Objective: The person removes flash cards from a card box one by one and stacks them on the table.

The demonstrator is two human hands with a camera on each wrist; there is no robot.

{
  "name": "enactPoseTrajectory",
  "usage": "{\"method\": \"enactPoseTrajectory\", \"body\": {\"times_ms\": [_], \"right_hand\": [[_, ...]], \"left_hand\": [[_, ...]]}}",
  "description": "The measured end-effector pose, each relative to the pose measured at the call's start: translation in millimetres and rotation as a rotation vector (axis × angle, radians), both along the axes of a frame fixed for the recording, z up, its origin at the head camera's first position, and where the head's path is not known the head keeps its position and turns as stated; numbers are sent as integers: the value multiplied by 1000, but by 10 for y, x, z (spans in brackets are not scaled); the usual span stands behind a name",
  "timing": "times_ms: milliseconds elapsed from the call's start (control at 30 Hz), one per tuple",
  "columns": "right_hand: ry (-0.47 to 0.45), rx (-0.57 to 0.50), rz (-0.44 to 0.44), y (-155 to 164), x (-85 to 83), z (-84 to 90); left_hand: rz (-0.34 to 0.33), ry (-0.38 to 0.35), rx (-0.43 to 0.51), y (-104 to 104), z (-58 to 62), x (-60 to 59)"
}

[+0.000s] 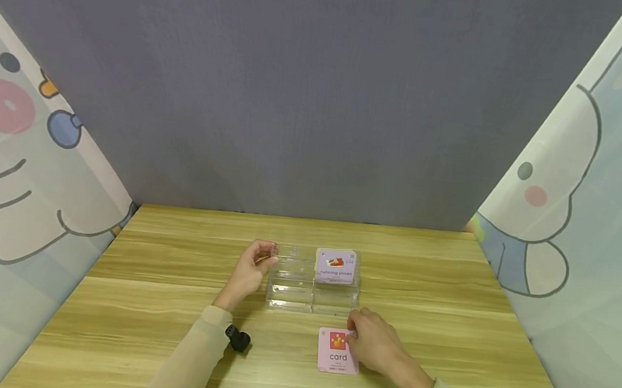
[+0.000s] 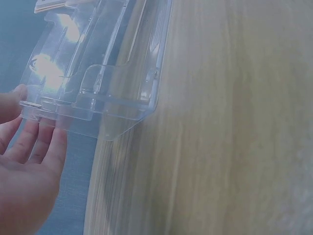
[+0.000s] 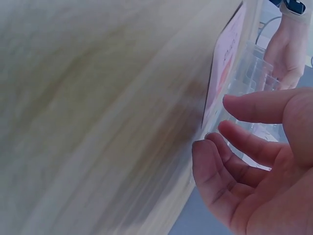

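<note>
A clear plastic tiered rack (image 1: 290, 291) stands on the wooden table, with two columns of compartments. My left hand (image 1: 248, 271) grips its left side near the back; in the left wrist view the thumb is above the plastic edge and the fingers curl beneath. A lilac card (image 1: 335, 271) reading "running shoes" sits in the upper right compartment. In front of the rack a pink card (image 1: 337, 362) reading "card" lies flat. My right hand (image 1: 377, 345) is at that card's right edge, fingers loosely bent, thumb and fingertips apart with nothing between them in the right wrist view.
Wooden tabletop (image 1: 165, 280) extends around the rack on both sides. A dark grey panel (image 1: 320, 106) rises behind the table. Cartoon-printed curtains (image 1: 21, 189) hang at left and right. A black wrist device (image 1: 237, 339) is strapped over the left sleeve.
</note>
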State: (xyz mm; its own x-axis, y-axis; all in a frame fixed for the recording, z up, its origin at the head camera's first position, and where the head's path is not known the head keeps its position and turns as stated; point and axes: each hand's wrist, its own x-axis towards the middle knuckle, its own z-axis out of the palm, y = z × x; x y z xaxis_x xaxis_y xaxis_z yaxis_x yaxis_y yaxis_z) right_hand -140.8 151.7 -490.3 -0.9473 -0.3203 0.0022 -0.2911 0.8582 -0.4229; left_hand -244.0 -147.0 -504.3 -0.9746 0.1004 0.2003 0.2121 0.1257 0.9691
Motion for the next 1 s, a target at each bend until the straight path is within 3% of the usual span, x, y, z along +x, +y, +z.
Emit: {"method": "enactPoseTrajectory", "body": {"times_ms": [1000], "right_hand": [[292, -59, 14, 90, -140, 256]], "left_hand": [[2, 1, 27, 1, -22, -20]]}}
